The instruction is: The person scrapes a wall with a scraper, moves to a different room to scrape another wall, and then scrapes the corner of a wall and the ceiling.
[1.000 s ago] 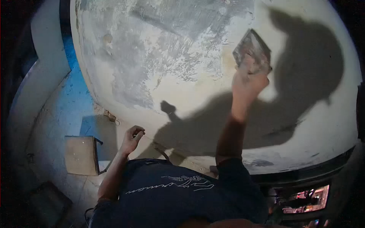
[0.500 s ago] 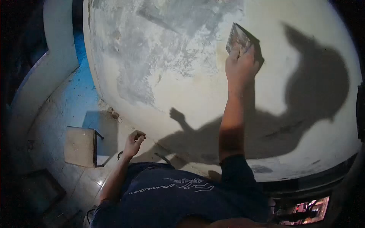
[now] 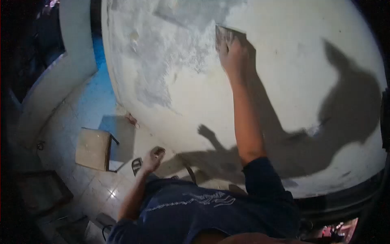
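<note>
Flat hand blade (image 3: 225, 35) is in your right hand (image 3: 235, 53), high on the wall (image 3: 199, 91), where the pale coat meets a rough grey patch (image 3: 140, 61). That wall is the biggest thing before you: grey and streaky on the upper left, creamy and smoother to the right, with your own shadow (image 3: 353, 105) thrown broadly across it. Below runs the tiled floor (image 3: 79, 179), bluish near the wall's left edge. A tan-topped seat (image 3: 92, 149) stands on it to your left, and a dark frame (image 3: 42, 193) lies lower down, too dim to read well.

Your left hand (image 3: 153, 159) hangs in the air between the seat and the wall, fingers loosely curled; whether anything is inside it you cannot tell from here. Your right hand is closed on the blade, thumb on the near side, the other fingers mostly hidden.

The blade itself looks light and fairly stiff, likely with some spring at its thin edge, and residue could make it slick. Hold it at the back, clear of the leading edge, thumb flat to steady the tilt. Its left edge lies at or very near the wall; actual contact is unclear, so press gently, as a corner could gouge the coat
</note>
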Action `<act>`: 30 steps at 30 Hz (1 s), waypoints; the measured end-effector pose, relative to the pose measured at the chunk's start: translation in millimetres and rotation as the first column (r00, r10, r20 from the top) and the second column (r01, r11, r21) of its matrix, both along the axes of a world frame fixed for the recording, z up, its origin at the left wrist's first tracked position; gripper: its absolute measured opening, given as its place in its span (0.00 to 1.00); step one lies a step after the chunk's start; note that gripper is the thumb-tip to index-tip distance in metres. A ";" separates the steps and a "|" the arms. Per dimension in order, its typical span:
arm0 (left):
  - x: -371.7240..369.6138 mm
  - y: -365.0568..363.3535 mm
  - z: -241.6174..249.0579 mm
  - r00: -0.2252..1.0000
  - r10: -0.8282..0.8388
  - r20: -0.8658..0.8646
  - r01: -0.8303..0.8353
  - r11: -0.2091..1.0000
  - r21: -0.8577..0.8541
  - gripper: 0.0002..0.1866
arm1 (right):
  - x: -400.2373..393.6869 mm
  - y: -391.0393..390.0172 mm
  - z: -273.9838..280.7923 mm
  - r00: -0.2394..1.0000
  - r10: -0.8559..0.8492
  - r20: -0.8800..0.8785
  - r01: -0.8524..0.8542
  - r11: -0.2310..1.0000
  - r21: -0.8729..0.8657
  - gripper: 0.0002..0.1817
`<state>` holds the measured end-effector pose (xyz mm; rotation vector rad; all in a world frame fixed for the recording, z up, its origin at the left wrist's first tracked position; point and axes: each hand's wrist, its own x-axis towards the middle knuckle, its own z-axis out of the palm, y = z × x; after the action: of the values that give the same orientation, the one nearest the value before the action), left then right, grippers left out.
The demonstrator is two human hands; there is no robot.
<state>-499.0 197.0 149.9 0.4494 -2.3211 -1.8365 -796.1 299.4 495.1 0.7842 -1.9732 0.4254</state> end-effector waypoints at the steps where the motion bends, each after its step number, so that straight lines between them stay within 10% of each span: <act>1: 4.1 -3.7 0.7 0.999 -0.037 -0.013 0.038 0.999 0.031 0.14 | 0.4 -3.0 -18.5 0.994 0.073 -0.085 -0.078 0.996 -0.051 0.14; 3: 12.4 -4.1 -10.3 0.999 0.016 -0.033 -0.014 0.997 0.073 0.15 | 23.3 1.8 -51.6 0.937 0.337 0.094 -0.306 0.919 -0.249 0.15; 6: 25.4 -9.9 -16.5 0.999 0.047 -0.006 -0.048 0.999 -0.022 0.16 | 33.4 28.4 -128.3 0.917 0.296 0.267 -0.278 0.955 -0.105 0.17; 10: 35.1 -33.8 -5.0 0.999 -0.049 0.023 0.048 0.997 0.059 0.15 | 81.9 64.6 -220.6 0.558 0.282 0.781 -0.117 0.958 -0.262 0.09; 14: 31.9 -62.2 -29.0 0.999 -0.054 -0.006 0.054 0.998 0.035 0.14 | 122.3 115.0 -385.0 -0.106 0.922 0.373 0.177 0.386 -0.905 0.09; 16: 26.7 -81.3 -29.1 0.994 -0.104 -0.041 0.107 0.990 0.091 0.14 | 139.2 120.4 -402.4 -0.110 0.946 0.305 0.160 0.320 -0.934 0.10; 18: 30.3 -97.9 13.0 0.989 -0.137 -0.046 0.141 0.985 0.103 0.14 | 164.8 119.7 -388.8 0.107 0.616 0.781 0.302 0.728 -0.616 0.10; 21: 38.1 -124.7 56.4 0.979 -0.184 -0.086 0.191 0.979 0.077 0.14 | 201.7 99.1 -295.8 0.182 0.424 0.887 0.225 0.860 -0.458 0.10; 30: 73.7 -189.9 30.0 0.992 -0.121 0.036 0.100 0.926 0.365 0.13 | 239.2 12.6 -236.4 0.358 0.686 0.633 0.252 0.582 -0.773 0.08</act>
<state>-425.2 7.1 179.9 0.4261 -2.0765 -2.3503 -556.9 312.0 258.7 0.1658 -2.1883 2.2436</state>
